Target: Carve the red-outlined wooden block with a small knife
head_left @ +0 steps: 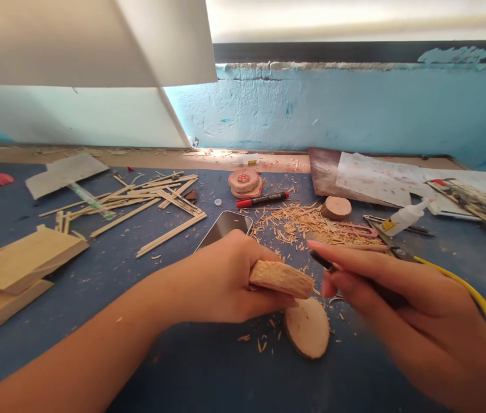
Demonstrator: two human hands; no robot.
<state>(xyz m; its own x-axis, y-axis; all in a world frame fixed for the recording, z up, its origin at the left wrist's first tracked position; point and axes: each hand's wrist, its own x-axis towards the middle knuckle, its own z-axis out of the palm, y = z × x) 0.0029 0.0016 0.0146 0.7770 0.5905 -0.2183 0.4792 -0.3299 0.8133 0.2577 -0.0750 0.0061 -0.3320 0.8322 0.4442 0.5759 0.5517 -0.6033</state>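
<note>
My left hand (225, 281) is closed around a rough piece of wood (283, 278), whose carved end sticks out to the right. My right hand (397, 304) is closed on a thin dark blade or knife (323, 262); its tip points at the wood and lies just to its right. Below the wood, a round wooden slice (308, 327) lies flat on the blue table (174, 355). Wood shavings (298, 223) are scattered behind both hands. A phone (224, 226) lies just behind my left hand.
Thin wooden sticks (156, 201) lie at the centre left, flat wood boards (14, 269) at the left edge. A red marker (262, 200), round wooden discs (244, 182), another slice (336, 208), a glue bottle (406, 218), yellow-handled pliers (453, 278) and papers (380, 178) are nearby.
</note>
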